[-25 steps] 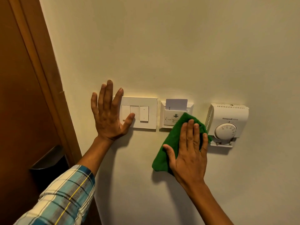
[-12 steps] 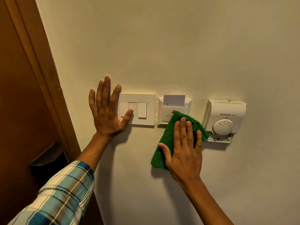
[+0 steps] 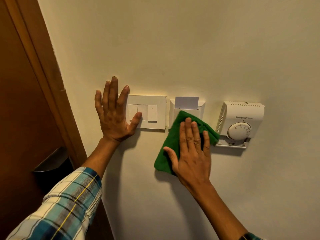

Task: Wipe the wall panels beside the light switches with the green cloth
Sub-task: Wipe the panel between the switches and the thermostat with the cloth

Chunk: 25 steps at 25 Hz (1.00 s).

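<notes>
Warm, dim yellowish light falls on the wall (image 3: 190,49) from above, casting soft shadows beneath the thermostat (image 3: 240,122) and both forearms. Focus is sharp; the door frame (image 3: 43,66) bows from wide-angle distortion.

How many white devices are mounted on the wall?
3: the switch plate on the left, the key-card holder in the middle, the thermostat on the right.

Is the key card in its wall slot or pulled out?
In: the key card stands upright in the holder, top half showing above it.
</notes>
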Each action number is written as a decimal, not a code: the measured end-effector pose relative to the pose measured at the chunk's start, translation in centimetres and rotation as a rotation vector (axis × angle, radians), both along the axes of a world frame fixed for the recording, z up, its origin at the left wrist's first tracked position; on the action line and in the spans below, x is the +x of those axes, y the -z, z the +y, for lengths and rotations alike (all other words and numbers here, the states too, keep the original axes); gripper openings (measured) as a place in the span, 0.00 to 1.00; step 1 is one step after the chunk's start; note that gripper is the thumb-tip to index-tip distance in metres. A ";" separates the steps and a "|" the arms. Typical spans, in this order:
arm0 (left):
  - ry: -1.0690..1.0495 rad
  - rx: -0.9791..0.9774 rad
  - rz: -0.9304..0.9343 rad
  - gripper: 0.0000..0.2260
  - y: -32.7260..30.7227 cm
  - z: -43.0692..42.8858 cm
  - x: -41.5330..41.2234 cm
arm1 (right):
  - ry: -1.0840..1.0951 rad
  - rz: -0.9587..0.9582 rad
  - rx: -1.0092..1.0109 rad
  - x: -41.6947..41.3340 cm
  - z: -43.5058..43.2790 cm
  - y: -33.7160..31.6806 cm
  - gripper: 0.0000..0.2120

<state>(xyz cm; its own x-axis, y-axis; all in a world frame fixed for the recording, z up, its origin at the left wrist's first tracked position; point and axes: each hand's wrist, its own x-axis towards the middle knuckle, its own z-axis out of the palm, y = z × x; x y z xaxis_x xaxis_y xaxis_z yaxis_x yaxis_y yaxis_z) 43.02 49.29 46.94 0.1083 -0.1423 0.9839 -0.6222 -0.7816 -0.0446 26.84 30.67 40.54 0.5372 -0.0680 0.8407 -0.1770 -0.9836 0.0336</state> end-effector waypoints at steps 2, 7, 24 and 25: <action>0.010 -0.006 0.000 0.33 0.0 -0.1 -0.1 | 0.020 -0.030 0.048 -0.8 -1.3 0.6 0.37; -0.003 -0.011 -0.008 0.34 0.0 -0.1 0.1 | -0.039 -0.066 0.032 0.6 -0.2 -0.9 0.34; -0.002 -0.017 -0.012 0.33 0.2 0.0 0.4 | -0.010 -0.063 0.122 1.0 0.7 -1.4 0.37; -0.006 -0.016 -0.014 0.33 0.3 0.0 0.5 | -0.025 -0.048 0.093 1.3 1.4 -1.6 0.37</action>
